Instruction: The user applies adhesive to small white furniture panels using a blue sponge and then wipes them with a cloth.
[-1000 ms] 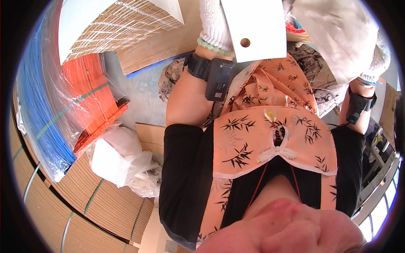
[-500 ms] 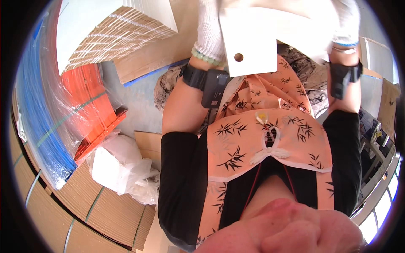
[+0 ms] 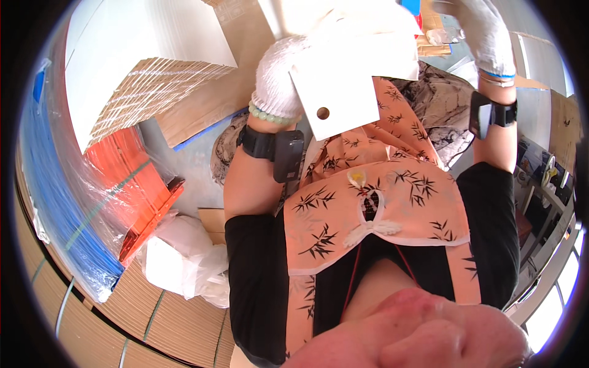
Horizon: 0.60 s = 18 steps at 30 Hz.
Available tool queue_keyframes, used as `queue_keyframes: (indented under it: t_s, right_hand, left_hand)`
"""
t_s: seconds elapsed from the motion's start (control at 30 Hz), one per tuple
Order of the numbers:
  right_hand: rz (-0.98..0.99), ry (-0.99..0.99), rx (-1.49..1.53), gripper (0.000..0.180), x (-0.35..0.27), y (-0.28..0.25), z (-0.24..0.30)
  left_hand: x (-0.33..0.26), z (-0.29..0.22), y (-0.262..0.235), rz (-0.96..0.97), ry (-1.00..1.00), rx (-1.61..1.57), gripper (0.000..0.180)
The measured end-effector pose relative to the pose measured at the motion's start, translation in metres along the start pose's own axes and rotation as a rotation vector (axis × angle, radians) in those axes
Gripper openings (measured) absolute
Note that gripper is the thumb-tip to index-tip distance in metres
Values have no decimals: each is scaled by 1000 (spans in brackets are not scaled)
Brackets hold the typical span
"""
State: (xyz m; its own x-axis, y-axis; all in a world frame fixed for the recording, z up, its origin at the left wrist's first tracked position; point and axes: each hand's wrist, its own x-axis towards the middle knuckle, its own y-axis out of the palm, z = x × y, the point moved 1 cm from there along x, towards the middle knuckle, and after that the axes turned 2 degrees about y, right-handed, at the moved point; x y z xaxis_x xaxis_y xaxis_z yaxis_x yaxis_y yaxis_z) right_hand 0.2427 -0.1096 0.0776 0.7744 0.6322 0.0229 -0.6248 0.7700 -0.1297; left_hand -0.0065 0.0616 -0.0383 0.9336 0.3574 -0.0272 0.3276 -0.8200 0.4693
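Note:
My left hand [image 3: 279, 72], in a white knit glove, holds a white cardboard piece [image 3: 343, 101] in front of my lap. The piece has one round hole near its lower corner and brightens to glare further up. Its fingers are partly lost behind the cardboard and in the glare. To the right, my right hand [image 3: 481, 37], gloved in white too, is raised apart from the cardboard. Its fingers stretch leftward at the top edge, open, with nothing seen in them.
At the upper left stands a stack of folded white cardboard [image 3: 165, 80]. Below it are orange sheets [image 3: 126, 178] and a blue bundle [image 3: 67, 196] under clear film. White plastic bags [image 3: 190, 257] lie near strapped brown cardboard stacks [image 3: 123, 331]. A brown cardboard sheet [image 3: 190, 110] lies beyond my left arm.
My right hand has come away from the white cardboard piece. My left hand has shifted left and nearer to me with the piece, which is now tilted.

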Motion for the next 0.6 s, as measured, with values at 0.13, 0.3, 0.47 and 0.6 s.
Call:
queue_keyframes:
  t_s: [0.13, 0.3, 0.47, 0.6]
  right_hand:
    - [-175, -94, -25, 39, 16, -161, -84]
    - [-626, 259, -909, 57, -20, -262, -173]
    - [-639, 404, -1067, 84, -36, -265, -252]
    - [-660, 363, -1079, 92, -23, -244, -280]
  left_hand:
    - [3, 5, -7, -71, -1, -115, 36]
    - [8, 3, -11, -309, -34, -443, 26]
    - [6, -1, -20, -327, 50, 169, 43]
    - [8, -12, -10, -358, -164, -186, 55]
